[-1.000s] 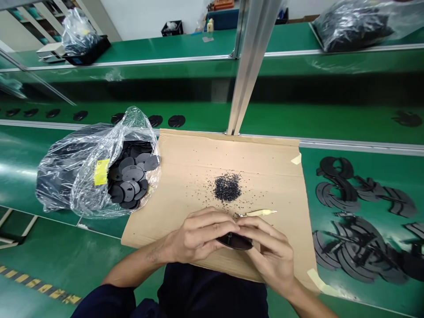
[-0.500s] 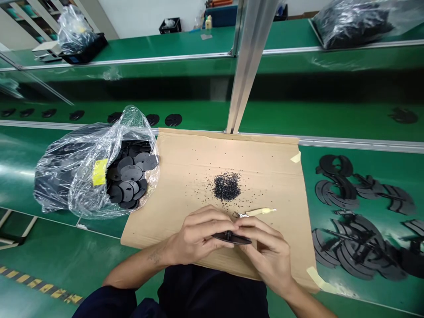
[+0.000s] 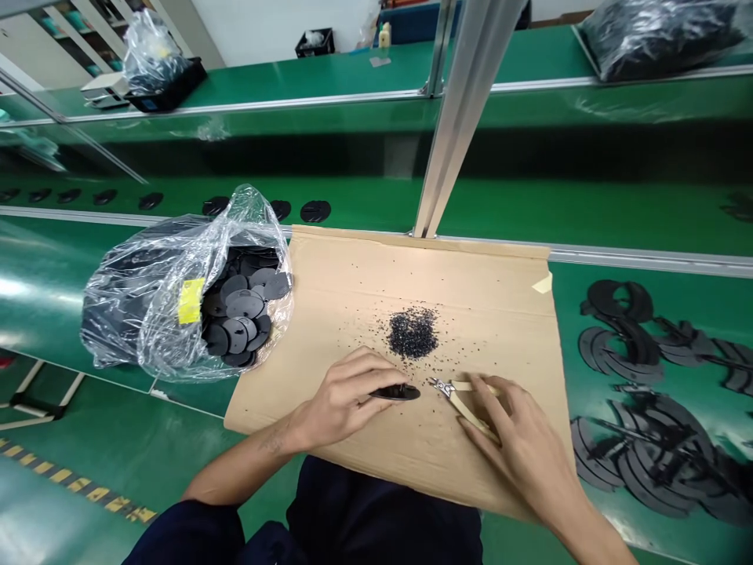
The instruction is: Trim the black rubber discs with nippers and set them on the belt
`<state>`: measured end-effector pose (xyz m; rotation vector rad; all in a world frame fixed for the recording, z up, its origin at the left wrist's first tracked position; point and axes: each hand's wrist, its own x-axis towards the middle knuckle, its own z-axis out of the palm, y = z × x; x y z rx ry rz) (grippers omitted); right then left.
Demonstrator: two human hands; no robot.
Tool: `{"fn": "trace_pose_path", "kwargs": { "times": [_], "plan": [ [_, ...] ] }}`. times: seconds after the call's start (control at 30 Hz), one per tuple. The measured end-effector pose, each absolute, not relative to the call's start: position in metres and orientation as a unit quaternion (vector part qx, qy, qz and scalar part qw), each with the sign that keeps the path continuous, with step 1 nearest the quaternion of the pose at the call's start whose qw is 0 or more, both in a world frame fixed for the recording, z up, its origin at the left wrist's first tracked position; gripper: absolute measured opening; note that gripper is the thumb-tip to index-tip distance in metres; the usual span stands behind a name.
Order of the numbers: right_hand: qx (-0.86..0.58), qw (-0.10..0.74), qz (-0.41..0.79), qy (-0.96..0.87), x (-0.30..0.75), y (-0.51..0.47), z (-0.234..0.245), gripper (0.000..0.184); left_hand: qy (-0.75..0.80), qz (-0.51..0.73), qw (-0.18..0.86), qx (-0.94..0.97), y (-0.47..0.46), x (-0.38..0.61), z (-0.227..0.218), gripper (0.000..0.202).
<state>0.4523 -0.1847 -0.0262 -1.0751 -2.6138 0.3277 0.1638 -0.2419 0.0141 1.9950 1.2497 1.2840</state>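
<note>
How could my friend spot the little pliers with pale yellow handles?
Find the large, flat, tan cardboard sheet, then the heap of tiny black bits on it. Just below and right of that heap, at the bare right hand, are the small pliers. Unlike the black bits, they have two pale yellow handles and a silvery tip.

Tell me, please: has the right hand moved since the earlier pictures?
Yes. Against the cardboard, the right hand has moved rightward, away from the black disc, to the handles of the pliers.
</note>
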Motion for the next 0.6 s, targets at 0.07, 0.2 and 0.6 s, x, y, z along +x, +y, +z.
{"fn": "trace_pose_path", "kwargs": {
  "times": [0.07,0.2,0.6],
  "plan": [
    [-0.373,0.158,0.147,-0.903,0.448,-0.185,-0.017,0.043,0.447,0.462,0.223,0.733,-0.242,0.165,0.014,0.028],
    [-0.344,0.209,0.253,-0.88,0.435,-0.184,0.005,0.032,0.432,0.465,0.225,0.739,-0.242,0.166,0.013,0.033],
    [-0.226,0.234,0.267,-0.907,0.411,-0.175,0.028,0.028,0.425,0.488,0.255,0.719,-0.24,0.167,0.014,0.029]
  ]
}}
